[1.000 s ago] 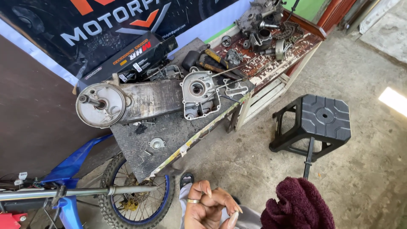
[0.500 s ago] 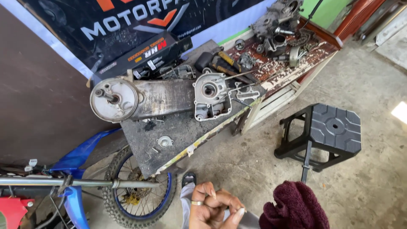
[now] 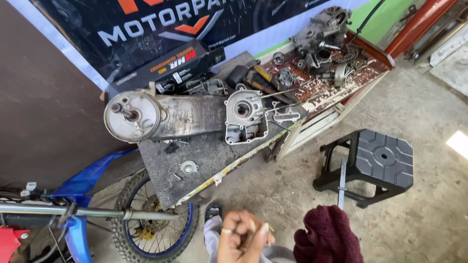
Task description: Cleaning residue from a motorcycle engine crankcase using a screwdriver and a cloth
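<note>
My left hand (image 3: 242,237) is at the bottom of the view, curled into a fist with a ring on one finger; whether something small sits in it is unclear. Just to its right is a maroon fuzzy cloth (image 3: 327,237) that hides my right hand. A thin flat metal strip (image 3: 342,184) sticks up from the cloth. Both hands hover over the concrete floor, in front of a checker-plate workbench (image 3: 204,160). On it lies a long grey engine casing (image 3: 183,117), with a round cover at its left end.
A black plastic stool (image 3: 378,163) stands on the floor at the right. A dirt bike's front wheel (image 3: 151,229) and blue fender (image 3: 85,178) sit at the lower left. Engine parts (image 3: 321,36) and tools crowd a red-edged bench behind. A dark banner hangs on the wall.
My view has drifted, so the bench sits lower and further right in the picture. My left hand has curled tighter into a fist. The maroon cloth stays beside it.
</note>
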